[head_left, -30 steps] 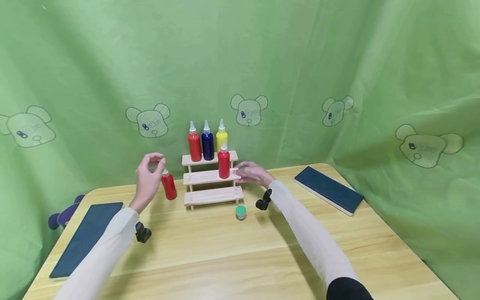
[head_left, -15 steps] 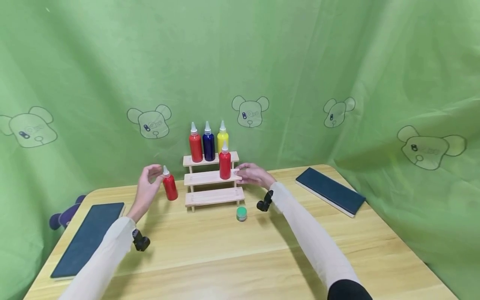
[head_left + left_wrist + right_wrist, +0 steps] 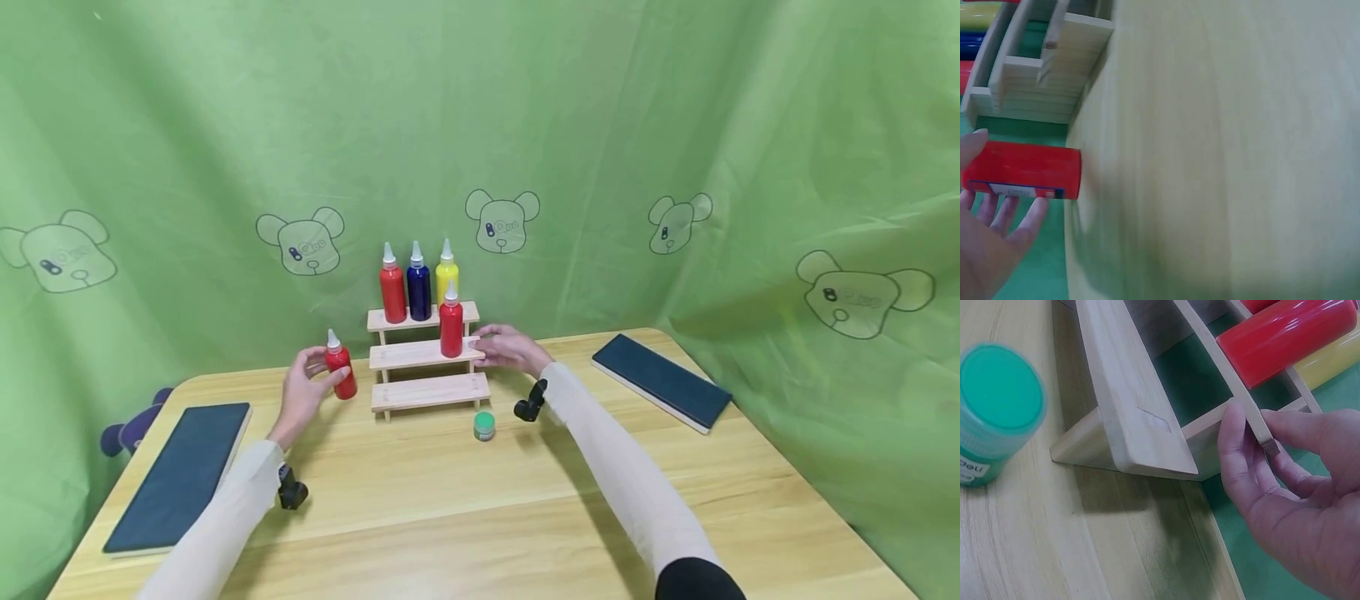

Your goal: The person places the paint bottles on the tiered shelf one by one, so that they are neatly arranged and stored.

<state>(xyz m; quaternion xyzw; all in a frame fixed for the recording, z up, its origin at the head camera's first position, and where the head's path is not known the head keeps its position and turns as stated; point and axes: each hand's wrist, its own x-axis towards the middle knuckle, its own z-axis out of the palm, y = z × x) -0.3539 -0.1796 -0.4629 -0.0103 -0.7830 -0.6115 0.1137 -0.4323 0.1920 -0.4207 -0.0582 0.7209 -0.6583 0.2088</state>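
Note:
My left hand grips a red squeeze bottle with a white nozzle, left of the wooden stepped rack. In the left wrist view, the thumb lies on one side of this bottle and the fingers on the other. My right hand is at the rack's right end. The right wrist view shows its thumb and fingers pinching the end of the middle shelf. A second red bottle stands on that shelf. On the top shelf are red, dark blue and yellow bottles.
A small green-lidded jar stands before the rack's front right leg. Dark flat panels lie at the table's left and right. A green curtain hangs behind, and something purple shows past the left edge.
My left hand has come down from beside the bottle's nozzle and closed around its body. The right hand has stayed at the rack's end.

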